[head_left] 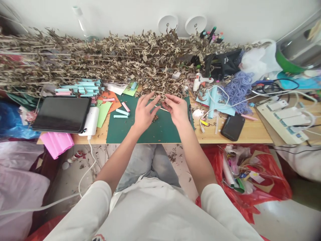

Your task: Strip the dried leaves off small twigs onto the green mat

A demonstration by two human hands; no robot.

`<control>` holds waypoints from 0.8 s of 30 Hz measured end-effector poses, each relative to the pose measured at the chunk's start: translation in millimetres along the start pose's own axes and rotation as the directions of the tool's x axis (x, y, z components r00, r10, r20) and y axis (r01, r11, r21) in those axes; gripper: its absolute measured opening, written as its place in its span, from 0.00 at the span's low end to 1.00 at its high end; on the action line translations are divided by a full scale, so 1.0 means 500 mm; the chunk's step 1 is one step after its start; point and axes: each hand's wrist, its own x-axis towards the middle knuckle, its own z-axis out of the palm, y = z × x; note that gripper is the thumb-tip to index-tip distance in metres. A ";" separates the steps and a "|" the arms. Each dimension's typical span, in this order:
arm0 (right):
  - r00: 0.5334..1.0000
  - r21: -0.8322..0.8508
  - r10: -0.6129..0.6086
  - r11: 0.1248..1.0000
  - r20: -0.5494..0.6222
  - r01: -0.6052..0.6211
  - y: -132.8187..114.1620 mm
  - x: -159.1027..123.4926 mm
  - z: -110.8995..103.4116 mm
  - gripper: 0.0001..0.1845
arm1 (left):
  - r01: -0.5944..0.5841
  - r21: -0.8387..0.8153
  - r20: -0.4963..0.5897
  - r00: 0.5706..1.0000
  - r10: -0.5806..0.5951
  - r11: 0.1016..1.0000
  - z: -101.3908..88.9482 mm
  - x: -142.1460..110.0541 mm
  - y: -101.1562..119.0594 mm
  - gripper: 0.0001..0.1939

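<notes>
Over the green cutting mat [125, 130], my left hand [144, 113] has its fingers spread and holds nothing that I can see. My right hand [179, 108] is closed in a pinch, with brown bits of dried leaves [164, 98] at its fingertips. A thin pale stick [163, 108] shows between the two hands, partly covered by the right one. Crumbled leaf bits [155, 118] lie on the mat below. Just past my fingers, a long heap of dried leafy stalks [150, 63] stretches across the back of the table.
To the left are a tablet [62, 113], a white power bank [91, 121] and several rolled paper tubes [87, 87]. On the right lie a glue gun [202, 81], purple yarn [239, 88], a phone [233, 127] and a power strip [283, 117]. A red bag [278, 180] stands below the table edge.
</notes>
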 end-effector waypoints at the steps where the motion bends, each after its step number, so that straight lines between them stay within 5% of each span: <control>1: 1.000 0.019 0.020 1.000 0.012 -0.020 0.001 -0.004 0.000 0.17 | 0.010 -0.037 -0.014 1.000 -0.010 0.999 0.007 0.002 -0.001 0.18; 6: 0.998 0.014 0.055 0.998 0.002 -0.055 0.011 -0.007 -0.019 0.19 | 0.124 -0.269 -0.095 0.983 -0.155 0.955 0.016 -0.011 0.001 0.14; 11: 1.000 -0.074 -0.007 0.997 -0.003 0.006 0.002 -0.017 -0.037 0.17 | 0.311 -0.427 -0.092 0.919 -0.383 0.849 0.006 -0.008 -0.007 0.14; 17: 0.966 -0.181 -0.002 0.982 0.258 0.050 -0.003 -0.039 -0.008 0.18 | 0.480 -0.702 0.205 0.844 -0.495 0.527 0.013 0.008 -0.008 0.21; 24: 0.987 -0.239 -0.131 0.960 0.092 0.149 0.038 -0.030 0.013 0.13 | 0.579 -0.738 0.388 0.785 -0.483 0.347 0.021 -0.004 0.002 0.22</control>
